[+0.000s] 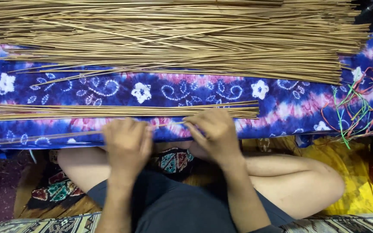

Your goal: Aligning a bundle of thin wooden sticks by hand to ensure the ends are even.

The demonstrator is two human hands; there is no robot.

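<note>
A blue and pink tie-dye cloth (160,90) with white flowers lies across the floor in front of my crossed legs. On its far side rests a big heap of thin tan sticks (173,39). A smaller flat bundle of sticks (109,111) lies nearer me, stretching to the left edge. My left hand (128,144) and my right hand (214,133) both pinch a single thin stick (169,124) that runs between them and on to the left, just below the small bundle.
A tangle of red, green and orange elastic bands (359,105) lies on the cloth at the right. Yellow fabric (350,172) sits by my right knee. A patterned mat (57,190) lies under my legs.
</note>
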